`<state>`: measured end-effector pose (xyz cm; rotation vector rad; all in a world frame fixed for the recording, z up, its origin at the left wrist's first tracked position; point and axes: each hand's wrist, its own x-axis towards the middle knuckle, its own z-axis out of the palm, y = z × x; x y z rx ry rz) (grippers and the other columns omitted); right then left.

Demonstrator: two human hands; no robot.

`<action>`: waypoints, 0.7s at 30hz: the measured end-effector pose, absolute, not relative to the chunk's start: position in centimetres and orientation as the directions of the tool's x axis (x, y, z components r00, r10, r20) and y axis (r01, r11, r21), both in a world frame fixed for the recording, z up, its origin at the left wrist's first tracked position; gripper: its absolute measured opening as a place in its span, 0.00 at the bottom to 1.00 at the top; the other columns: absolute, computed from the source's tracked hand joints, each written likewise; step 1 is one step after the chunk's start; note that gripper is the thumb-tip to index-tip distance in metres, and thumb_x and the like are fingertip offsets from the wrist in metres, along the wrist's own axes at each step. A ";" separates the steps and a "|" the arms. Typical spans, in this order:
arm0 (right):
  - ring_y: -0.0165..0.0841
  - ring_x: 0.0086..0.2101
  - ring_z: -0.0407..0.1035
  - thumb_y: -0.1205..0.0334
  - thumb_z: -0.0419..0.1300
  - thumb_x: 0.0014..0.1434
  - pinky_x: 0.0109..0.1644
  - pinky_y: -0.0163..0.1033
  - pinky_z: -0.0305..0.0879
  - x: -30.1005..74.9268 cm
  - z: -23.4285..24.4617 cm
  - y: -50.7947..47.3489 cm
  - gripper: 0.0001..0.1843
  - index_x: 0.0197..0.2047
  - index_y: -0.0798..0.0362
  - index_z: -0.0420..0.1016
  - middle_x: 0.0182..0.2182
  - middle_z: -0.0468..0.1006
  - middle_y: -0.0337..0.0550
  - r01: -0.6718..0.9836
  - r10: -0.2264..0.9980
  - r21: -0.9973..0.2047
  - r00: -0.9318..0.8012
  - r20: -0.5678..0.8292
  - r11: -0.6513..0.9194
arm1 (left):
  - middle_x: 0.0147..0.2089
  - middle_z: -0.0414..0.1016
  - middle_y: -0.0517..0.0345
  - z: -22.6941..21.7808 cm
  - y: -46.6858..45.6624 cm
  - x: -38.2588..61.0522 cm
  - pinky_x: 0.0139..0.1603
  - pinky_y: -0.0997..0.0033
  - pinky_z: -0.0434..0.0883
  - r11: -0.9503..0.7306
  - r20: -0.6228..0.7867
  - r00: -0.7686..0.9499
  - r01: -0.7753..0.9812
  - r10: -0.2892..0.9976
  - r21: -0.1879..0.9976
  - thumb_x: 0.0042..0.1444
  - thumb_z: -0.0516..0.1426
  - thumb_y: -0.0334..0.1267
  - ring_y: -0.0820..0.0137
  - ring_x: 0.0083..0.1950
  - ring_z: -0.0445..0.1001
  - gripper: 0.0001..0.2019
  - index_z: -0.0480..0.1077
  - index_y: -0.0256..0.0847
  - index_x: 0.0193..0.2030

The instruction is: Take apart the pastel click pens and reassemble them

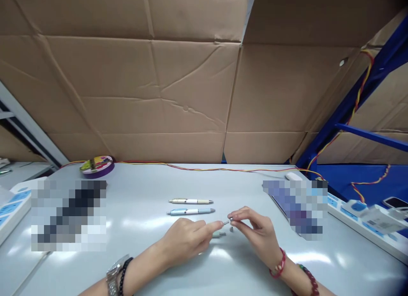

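Two bare hands are at work over a grey-white table (pixel 137 190), near its middle. The left hand (pixel 188 241) is closed, its lower fingers curled under and its index finger stretched forward. A slim silver piece (pixel 226 222) juts from its fingertips toward the other hand; the thumb's position cannot be confirmed. The right hand (pixel 259 234) has thumb and index finger brought together on a small metal part (pixel 230 219), just beside the end of the slim piece — whether the two touch cannot be told.

A pale green pen barrel (pixel 219 234) shows from beneath the left hand; whether it is gripped or lies on the surface is unclear. A small grey piece (pixel 231 229) appears directly below the right fingertips.

Beyond the hands, a beige pen (pixel 191 201) and a light blue pen (pixel 191 211) lie roughly parallel, apart from each other, silver tips to the right.

At the far left sits a purple-edged roll (pixel 97 167). A red-and-yellow cable (pixel 191 168) runs along the rear edge, before a cardboard wall (pixel 153 83). Power strips (pixel 350 219) occupy both sides — two pixelated patches hide what lies near them.
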<state>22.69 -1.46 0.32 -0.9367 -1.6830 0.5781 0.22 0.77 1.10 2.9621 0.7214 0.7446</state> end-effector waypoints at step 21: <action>0.35 0.37 0.70 0.72 0.54 0.53 0.42 0.41 0.67 25.3 0.1 0.2 0.17 0.47 0.51 0.69 0.35 0.74 0.42 0.724 0.921 -0.575 -0.356 0.160 0.380 | 0.34 0.69 0.56 1.2 2.7 -1.0 0.30 0.70 0.64 -0.800 0.262 0.765 0.599 0.588 0.048 0.63 0.50 0.38 0.65 0.35 0.67 0.10 0.64 0.41 0.31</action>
